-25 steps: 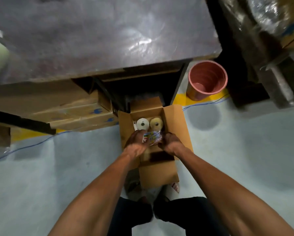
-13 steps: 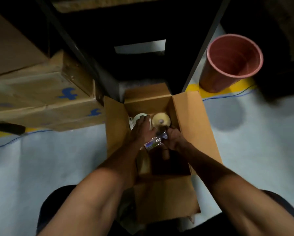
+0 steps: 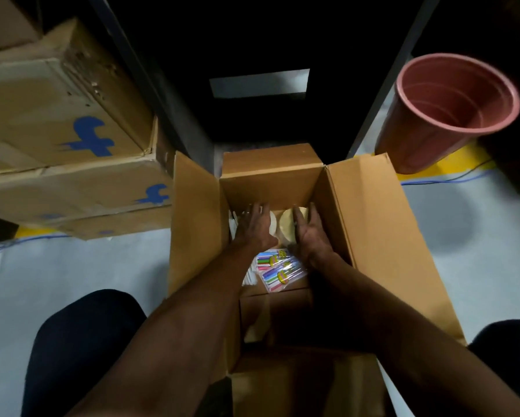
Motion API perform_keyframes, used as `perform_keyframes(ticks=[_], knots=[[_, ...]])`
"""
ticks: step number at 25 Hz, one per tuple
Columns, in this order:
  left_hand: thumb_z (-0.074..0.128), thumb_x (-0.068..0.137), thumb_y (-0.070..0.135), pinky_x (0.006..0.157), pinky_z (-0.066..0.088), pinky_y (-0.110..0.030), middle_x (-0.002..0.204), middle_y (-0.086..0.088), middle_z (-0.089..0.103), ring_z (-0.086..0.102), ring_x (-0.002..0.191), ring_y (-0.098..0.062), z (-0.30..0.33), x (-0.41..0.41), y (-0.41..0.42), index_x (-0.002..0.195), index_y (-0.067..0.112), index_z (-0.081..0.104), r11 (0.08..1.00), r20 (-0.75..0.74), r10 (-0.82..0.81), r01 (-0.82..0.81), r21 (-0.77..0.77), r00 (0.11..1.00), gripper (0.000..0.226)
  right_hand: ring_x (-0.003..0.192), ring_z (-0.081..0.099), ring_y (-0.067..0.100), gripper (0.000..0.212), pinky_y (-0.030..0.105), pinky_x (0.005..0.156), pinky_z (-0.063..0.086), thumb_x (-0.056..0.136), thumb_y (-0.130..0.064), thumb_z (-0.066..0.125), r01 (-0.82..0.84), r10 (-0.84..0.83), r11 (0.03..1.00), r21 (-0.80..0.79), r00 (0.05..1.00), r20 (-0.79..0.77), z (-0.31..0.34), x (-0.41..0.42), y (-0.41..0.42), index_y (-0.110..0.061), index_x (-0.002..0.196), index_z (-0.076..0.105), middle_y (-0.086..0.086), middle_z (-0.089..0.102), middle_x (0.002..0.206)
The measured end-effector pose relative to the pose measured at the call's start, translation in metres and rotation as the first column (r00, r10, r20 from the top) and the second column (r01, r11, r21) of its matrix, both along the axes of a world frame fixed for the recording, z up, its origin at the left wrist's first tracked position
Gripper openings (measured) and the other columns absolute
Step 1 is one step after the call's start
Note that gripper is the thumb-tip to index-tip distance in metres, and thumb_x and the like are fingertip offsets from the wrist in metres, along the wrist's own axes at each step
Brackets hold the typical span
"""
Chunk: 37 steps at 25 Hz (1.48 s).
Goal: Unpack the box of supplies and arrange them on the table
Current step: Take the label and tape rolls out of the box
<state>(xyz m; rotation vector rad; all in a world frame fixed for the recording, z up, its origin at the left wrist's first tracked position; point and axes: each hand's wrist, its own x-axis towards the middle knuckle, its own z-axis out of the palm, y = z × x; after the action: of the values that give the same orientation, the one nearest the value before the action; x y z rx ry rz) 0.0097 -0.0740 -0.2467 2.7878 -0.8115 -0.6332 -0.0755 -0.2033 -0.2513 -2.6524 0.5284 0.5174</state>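
Hands deep in the open box (image 3: 373, 212) on the floor: my left hand (image 3: 254, 227) and right hand (image 3: 308, 233), fingers spread, flank two rolls (image 3: 288, 227); loosely cupped, they could slip onto the marker packs (image 3: 278, 269).

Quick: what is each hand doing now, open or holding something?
Left hand: open, fingers spread on the white roll.
Right hand: open, against the yellow roll.

Both hands (image 3: 254, 227) cover the rolls (image 3: 287, 228) — perhaps tape — blurred.
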Motion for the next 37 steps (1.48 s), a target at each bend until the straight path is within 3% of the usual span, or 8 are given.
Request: perform_keyframes(ticks=[3, 7, 11, 20, 24, 29, 32, 37], knots=[[0.077, 0.077, 0.040, 0.114, 0.031, -0.047, 0.152, -0.014, 0.028, 0.031, 0.138, -0.035, -0.012, 0.002, 0.009, 0.155, 0.013, 0.016, 0.993, 0.105, -0.072, 0.061, 0.104, 0.992, 0.103, 0.149, 0.012, 0.039, 0.099, 0.037, 0.123, 0.013, 0.092, -0.043, 0.062, -0.025, 0.023, 0.992, -0.123, 1.000, -0.016, -0.004, 0.005, -0.001, -0.003, 0.156, 0.000, 0.029, 0.006, 0.160], [0.078, 0.075, 0.049, 0.114, 0.027, -0.050, 0.146, -0.019, 0.033, 0.038, 0.134, -0.038, -0.015, 0.002, 0.015, 0.155, 0.010, 0.012, 0.983, 0.114, 0.004, -0.025, 0.182, 0.993, 0.110, 0.143, 0.025, 0.036, 0.110, 0.039, 0.119, 0.019, 0.086, -0.054, 0.065, -0.061, 0.049, 0.979, -0.194, 0.997, -0.063, -0.007, 0.016, -0.002, 0.003, 0.155, 0.000, 0.026, 0.026, 0.155], [0.083, 0.069, 0.048, 0.110, 0.035, -0.047, 0.142, -0.017, 0.039, 0.044, 0.130, -0.034, -0.013, 0.004, 0.018, 0.152, 0.004, 0.020, 0.985, 0.100, 0.027, -0.044, 0.166, 0.995, 0.113, 0.141, 0.029, 0.033, 0.111, 0.036, 0.117, 0.022, 0.082, -0.049, 0.072, -0.048, 0.033, 0.983, -0.180, 0.996, -0.086, -0.005, 0.017, 0.000, -0.001, 0.156, 0.005, 0.022, 0.027, 0.155], [0.093, 0.050, 0.047, 0.103, 0.041, -0.043, 0.129, -0.009, 0.049, 0.051, 0.121, -0.029, -0.004, 0.003, 0.014, 0.133, 0.013, 0.047, 0.990, 0.121, 0.087, -0.099, 0.097, 0.989, 0.101, 0.134, 0.034, 0.034, 0.111, 0.039, 0.111, 0.038, 0.073, -0.038, 0.083, 0.030, -0.036, 0.990, -0.141, 0.999, -0.039, -0.006, 0.005, 0.007, -0.006, 0.154, 0.014, 0.021, 0.027, 0.152], [0.092, 0.050, 0.054, 0.108, 0.035, -0.044, 0.131, -0.008, 0.048, 0.049, 0.123, -0.028, -0.002, 0.005, 0.015, 0.132, 0.013, 0.046, 0.988, 0.131, 0.066, -0.083, 0.129, 0.989, 0.103, 0.134, 0.038, 0.035, 0.114, 0.039, 0.109, 0.040, 0.073, -0.038, 0.083, 0.039, -0.044, 0.987, -0.155, 0.999, -0.031, -0.004, 0.003, 0.011, -0.001, 0.153, 0.011, 0.023, 0.029, 0.151], [0.090, 0.049, 0.056, 0.107, 0.033, -0.043, 0.131, -0.007, 0.043, 0.046, 0.122, -0.027, 0.004, 0.006, 0.018, 0.132, 0.013, 0.043, 0.987, 0.133, 0.038, -0.058, 0.151, 0.990, 0.104, 0.130, 0.042, 0.034, 0.087, 0.038, 0.105, 0.041, 0.082, -0.036, 0.076, 0.003, -0.009, 0.972, -0.236, 1.000, -0.026, 0.003, 0.006, 0.014, -0.002, 0.145, 0.027, 0.023, 0.037, 0.146], [0.090, 0.048, 0.056, 0.110, 0.033, -0.043, 0.135, -0.010, 0.035, 0.041, 0.125, -0.030, 0.013, 0.002, 0.015, 0.130, 0.011, 0.046, 0.990, 0.099, 0.055, -0.067, 0.124, 0.994, 0.104, 0.126, 0.043, 0.034, 0.090, 0.038, 0.103, 0.043, 0.076, -0.036, 0.081, -0.016, 0.002, 0.965, -0.262, 0.999, -0.054, 0.011, 0.004, 0.011, -0.002, 0.141, 0.031, 0.022, 0.041, 0.140], [0.091, 0.050, 0.051, 0.098, 0.044, -0.039, 0.131, -0.009, 0.034, 0.045, 0.118, -0.029, 0.036, -0.001, 0.014, 0.121, 0.009, 0.051, 0.992, 0.094, 0.082, -0.090, 0.085, 0.992, 0.092, 0.116, 0.046, 0.032, 0.101, 0.038, 0.097, 0.043, 0.064, -0.047, 0.087, -0.067, 0.060, 0.925, -0.374, 0.998, -0.031, 0.028, 0.002, 0.009, -0.001, 0.136, 0.033, 0.021, 0.043, 0.130]])
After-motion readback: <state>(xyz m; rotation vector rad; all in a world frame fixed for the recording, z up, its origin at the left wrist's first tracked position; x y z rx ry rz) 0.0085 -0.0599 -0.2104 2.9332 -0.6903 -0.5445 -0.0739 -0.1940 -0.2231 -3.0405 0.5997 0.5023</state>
